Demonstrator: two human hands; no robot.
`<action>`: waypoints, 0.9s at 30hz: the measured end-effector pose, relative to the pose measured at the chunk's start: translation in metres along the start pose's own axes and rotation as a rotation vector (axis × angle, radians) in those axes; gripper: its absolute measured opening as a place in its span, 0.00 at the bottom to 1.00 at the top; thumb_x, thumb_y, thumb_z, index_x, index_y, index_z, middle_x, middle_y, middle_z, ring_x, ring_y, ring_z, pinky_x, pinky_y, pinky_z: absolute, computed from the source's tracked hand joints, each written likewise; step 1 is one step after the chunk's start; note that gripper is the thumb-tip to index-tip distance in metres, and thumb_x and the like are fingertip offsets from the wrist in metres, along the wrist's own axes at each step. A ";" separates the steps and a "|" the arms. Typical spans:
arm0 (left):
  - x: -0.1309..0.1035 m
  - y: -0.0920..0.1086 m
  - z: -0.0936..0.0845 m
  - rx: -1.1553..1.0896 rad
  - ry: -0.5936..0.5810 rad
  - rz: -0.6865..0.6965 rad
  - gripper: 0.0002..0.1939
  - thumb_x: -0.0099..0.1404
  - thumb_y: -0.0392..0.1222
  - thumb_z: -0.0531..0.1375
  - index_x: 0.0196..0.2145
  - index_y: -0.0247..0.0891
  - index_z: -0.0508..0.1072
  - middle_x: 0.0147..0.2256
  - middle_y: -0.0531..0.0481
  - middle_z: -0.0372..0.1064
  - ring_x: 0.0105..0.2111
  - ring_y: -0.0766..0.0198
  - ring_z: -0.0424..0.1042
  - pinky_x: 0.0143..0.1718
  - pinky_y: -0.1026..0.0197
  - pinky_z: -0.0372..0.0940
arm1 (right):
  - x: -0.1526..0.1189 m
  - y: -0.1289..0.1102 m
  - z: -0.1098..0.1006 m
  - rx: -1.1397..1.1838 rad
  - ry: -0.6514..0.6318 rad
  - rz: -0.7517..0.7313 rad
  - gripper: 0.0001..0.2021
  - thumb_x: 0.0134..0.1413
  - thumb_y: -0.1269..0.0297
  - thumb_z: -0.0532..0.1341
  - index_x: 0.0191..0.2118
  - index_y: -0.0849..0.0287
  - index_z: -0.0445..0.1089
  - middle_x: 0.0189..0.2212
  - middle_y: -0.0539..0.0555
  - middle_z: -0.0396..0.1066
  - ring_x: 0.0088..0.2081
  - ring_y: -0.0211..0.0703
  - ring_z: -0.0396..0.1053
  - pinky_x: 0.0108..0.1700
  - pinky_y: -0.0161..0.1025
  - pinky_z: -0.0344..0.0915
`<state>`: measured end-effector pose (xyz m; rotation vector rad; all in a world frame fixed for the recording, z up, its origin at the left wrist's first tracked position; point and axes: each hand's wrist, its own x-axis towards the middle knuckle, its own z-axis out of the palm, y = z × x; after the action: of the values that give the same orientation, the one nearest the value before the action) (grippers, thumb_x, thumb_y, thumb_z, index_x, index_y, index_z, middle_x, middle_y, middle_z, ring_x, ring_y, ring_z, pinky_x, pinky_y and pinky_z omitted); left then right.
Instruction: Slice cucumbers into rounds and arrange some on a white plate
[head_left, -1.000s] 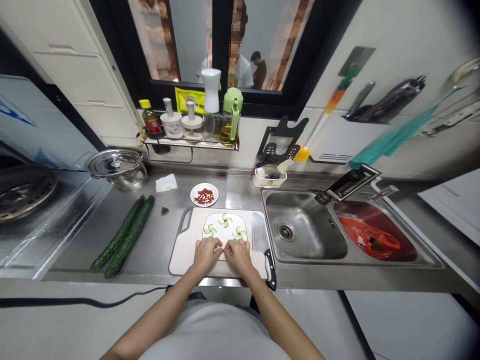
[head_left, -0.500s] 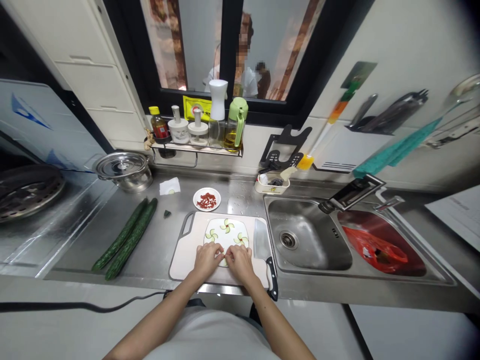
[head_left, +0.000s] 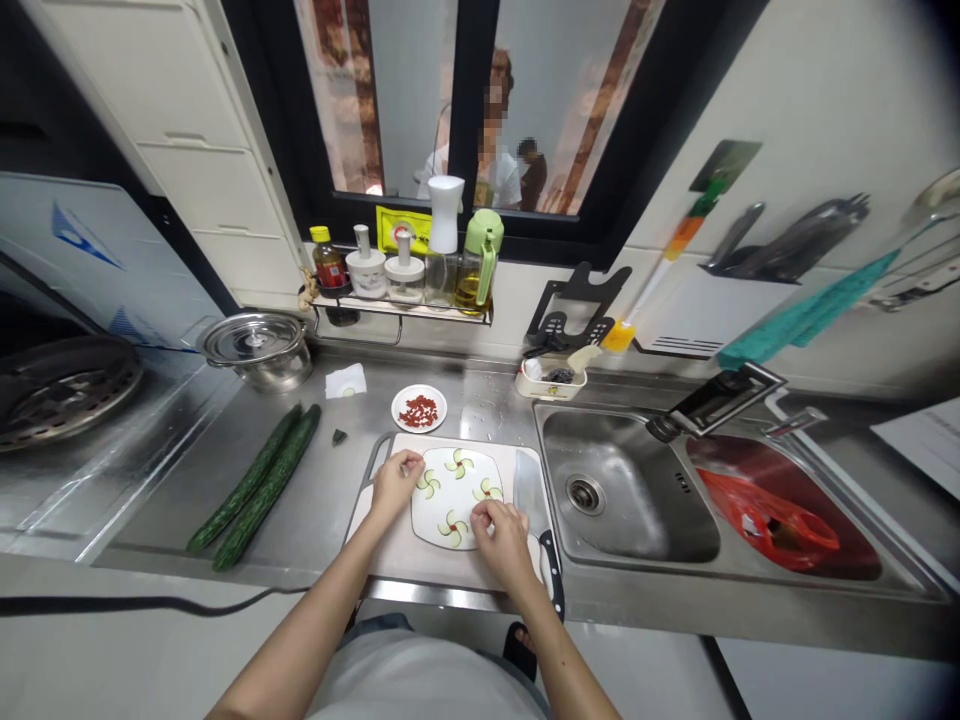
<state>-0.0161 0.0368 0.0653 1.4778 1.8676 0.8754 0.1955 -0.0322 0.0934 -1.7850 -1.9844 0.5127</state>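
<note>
A white squarish plate (head_left: pixel 442 495) lies on the pale cutting board (head_left: pixel 457 572), bearing several pinwheels of thin green-edged slices, some with red centres. My left hand (head_left: pixel 396 482) is over the plate's left edge, thumb and fingertips pressed together; whatever they may hold is too small to see. Over the plate's right edge, my right hand (head_left: pixel 501 530) has curled fingers meeting the thumb, its contents hidden. A knife (head_left: pixel 553 575) lies along the board's right side. Behind the board, a small white dish (head_left: pixel 419 427) holds small red pieces.
Two cucumbers (head_left: pixel 270 487) and a lidded steel pot (head_left: pixel 262 350) are at left. At right is a double sink (head_left: pixel 630 490) with a faucet (head_left: pixel 712 400) and a red bag (head_left: pixel 772 520). A condiment shelf (head_left: pixel 405 306) hangs behind; people show in the window glass.
My hands have parted from the plate's near edge, left hand up and leftward, right hand slightly rightward. The near pinwheel, with a red centre, is now uncovered. The view has shifted slightly.
</note>
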 end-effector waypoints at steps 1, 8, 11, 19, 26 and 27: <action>0.008 -0.001 -0.001 -0.002 0.018 -0.018 0.10 0.60 0.45 0.56 0.35 0.40 0.74 0.33 0.52 0.73 0.31 0.65 0.69 0.35 0.64 0.61 | 0.000 0.000 0.000 0.010 0.001 0.005 0.11 0.57 0.65 0.51 0.31 0.56 0.70 0.30 0.51 0.72 0.36 0.41 0.65 0.42 0.38 0.49; 0.072 0.001 -0.015 0.157 0.086 -0.050 0.12 0.64 0.46 0.53 0.42 0.44 0.73 0.40 0.51 0.74 0.41 0.61 0.69 0.43 0.61 0.59 | 0.002 0.001 -0.006 0.039 0.025 0.030 0.12 0.56 0.66 0.50 0.31 0.56 0.71 0.30 0.51 0.72 0.36 0.41 0.65 0.42 0.38 0.51; 0.097 0.004 -0.022 0.318 0.060 -0.057 0.13 0.65 0.46 0.52 0.42 0.46 0.74 0.43 0.50 0.73 0.44 0.59 0.68 0.46 0.58 0.57 | 0.003 0.001 -0.009 0.061 0.030 0.062 0.12 0.57 0.65 0.50 0.31 0.56 0.71 0.29 0.51 0.71 0.34 0.42 0.65 0.42 0.39 0.51; 0.131 0.006 -0.019 0.615 -0.145 -0.007 0.15 0.65 0.46 0.51 0.40 0.44 0.76 0.44 0.44 0.73 0.46 0.53 0.68 0.47 0.53 0.55 | 0.001 0.002 -0.011 0.035 0.053 0.078 0.12 0.57 0.64 0.50 0.30 0.55 0.70 0.27 0.51 0.70 0.33 0.41 0.65 0.42 0.38 0.52; 0.140 0.010 -0.010 0.659 -0.197 0.037 0.15 0.64 0.44 0.52 0.45 0.45 0.74 0.44 0.42 0.72 0.46 0.53 0.68 0.48 0.53 0.54 | 0.000 0.006 -0.012 0.039 0.066 0.089 0.12 0.57 0.64 0.50 0.29 0.55 0.70 0.27 0.51 0.70 0.33 0.42 0.65 0.41 0.39 0.52; 0.140 0.010 -0.009 0.659 -0.197 0.038 0.15 0.63 0.44 0.52 0.45 0.44 0.74 0.44 0.41 0.72 0.46 0.53 0.68 0.48 0.53 0.53 | 0.000 0.006 -0.012 0.045 0.064 0.095 0.12 0.57 0.64 0.50 0.29 0.55 0.70 0.27 0.51 0.70 0.33 0.42 0.65 0.41 0.39 0.52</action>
<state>-0.0459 0.1743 0.0719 1.8953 2.0798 0.0999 0.2068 -0.0318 0.0999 -1.8520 -1.8382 0.5198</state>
